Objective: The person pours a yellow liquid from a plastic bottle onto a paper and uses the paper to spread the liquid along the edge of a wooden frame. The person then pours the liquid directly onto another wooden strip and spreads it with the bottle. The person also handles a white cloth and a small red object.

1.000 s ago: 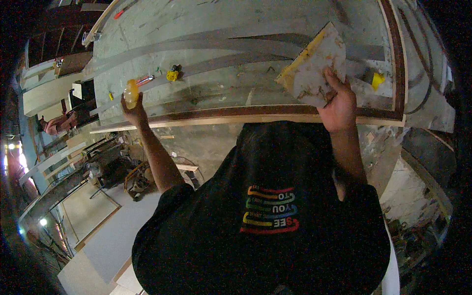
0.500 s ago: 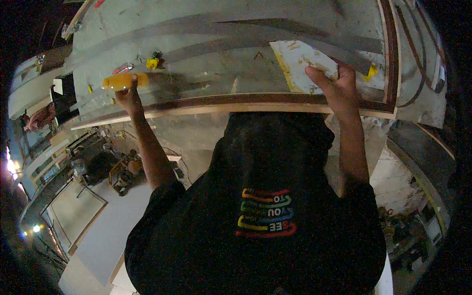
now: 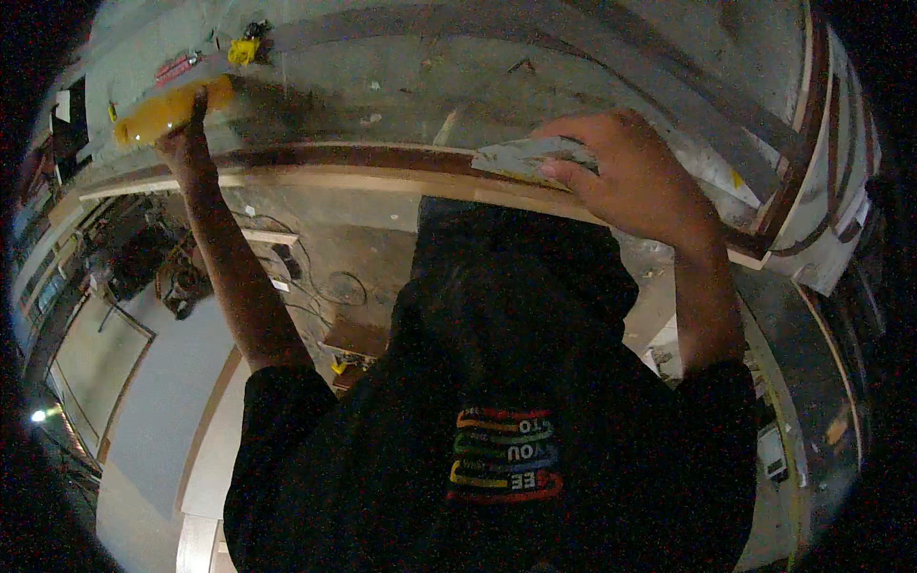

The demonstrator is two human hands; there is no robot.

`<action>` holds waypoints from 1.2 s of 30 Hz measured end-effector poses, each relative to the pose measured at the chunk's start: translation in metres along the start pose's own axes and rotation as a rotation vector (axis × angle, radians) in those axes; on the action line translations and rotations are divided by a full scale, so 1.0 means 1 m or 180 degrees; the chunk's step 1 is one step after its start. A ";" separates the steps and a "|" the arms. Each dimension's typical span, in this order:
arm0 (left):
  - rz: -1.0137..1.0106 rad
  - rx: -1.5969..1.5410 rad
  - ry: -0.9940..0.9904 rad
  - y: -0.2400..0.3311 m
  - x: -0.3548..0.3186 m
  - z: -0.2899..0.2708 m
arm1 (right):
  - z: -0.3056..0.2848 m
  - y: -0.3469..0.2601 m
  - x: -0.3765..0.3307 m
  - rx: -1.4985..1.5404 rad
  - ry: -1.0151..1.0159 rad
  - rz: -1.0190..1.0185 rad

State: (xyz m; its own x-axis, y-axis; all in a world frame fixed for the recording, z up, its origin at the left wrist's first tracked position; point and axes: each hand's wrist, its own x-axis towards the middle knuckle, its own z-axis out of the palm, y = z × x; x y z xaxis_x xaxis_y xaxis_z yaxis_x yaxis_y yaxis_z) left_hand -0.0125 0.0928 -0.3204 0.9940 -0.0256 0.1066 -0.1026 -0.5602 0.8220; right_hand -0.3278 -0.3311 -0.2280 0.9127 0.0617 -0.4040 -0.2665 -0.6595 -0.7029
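Note:
At the upper left, my left hand (image 3: 186, 138) is closed around an amber-yellow bottle (image 3: 158, 113), which lies sideways over the board near its front edge. Toward the centre right, the fingers of my right hand (image 3: 635, 181) are closed on a thin, stained off-white piece (image 3: 516, 158). It is seen at a slant above the board's dark brown edge strip (image 3: 334, 158). Its exact kind I cannot make out. A yellow-and-black object (image 3: 246, 46) and a small red item (image 3: 179, 67) sit beyond the bottle.
The large grey-green board (image 3: 411, 86) has dark smears and a pale wooden outer edge (image 3: 315, 183). Past my right hand, a yellow mark (image 3: 736, 180) shows on a whitish patch. Below left are cables (image 3: 306, 277) and leaning panels (image 3: 162, 401).
My right hand has moved left and turned, tilting the stained piece so less of its face shows. My left hand and the bottle appear farther left and higher as the view shifts.

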 end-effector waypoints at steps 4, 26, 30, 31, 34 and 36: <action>-0.0237 -0.0417 -0.0002 -0.003 -0.003 0.001 | 0.004 0.005 0.012 0.0001 -0.0204 -0.0012; -0.0541 0.0357 0.0128 0.012 -0.020 -0.013 | 0.007 0.002 0.032 0.0423 -0.0330 -0.0087; -0.0256 0.0750 0.0267 0.016 -0.041 -0.032 | 0.003 -0.002 0.032 0.0482 -0.0348 -0.0197; -0.0213 0.0619 0.0536 0.016 -0.054 -0.036 | 0.003 -0.003 0.031 0.0501 -0.0366 -0.0064; -0.0248 0.0011 0.1624 0.007 -0.107 -0.025 | 0.005 -0.005 0.032 0.0656 -0.0133 -0.0131; -0.0663 -0.0470 0.1949 0.007 -0.140 -0.002 | 0.006 -0.007 0.035 0.0721 -0.0232 -0.0077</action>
State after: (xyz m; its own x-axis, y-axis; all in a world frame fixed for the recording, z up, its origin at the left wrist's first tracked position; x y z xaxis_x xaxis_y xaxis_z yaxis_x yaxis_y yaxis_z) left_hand -0.1520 0.0937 -0.3283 0.7965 0.5706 0.2001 0.0417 -0.3819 0.9233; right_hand -0.2963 -0.3200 -0.2407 0.8971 0.1348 -0.4208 -0.3149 -0.4729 -0.8229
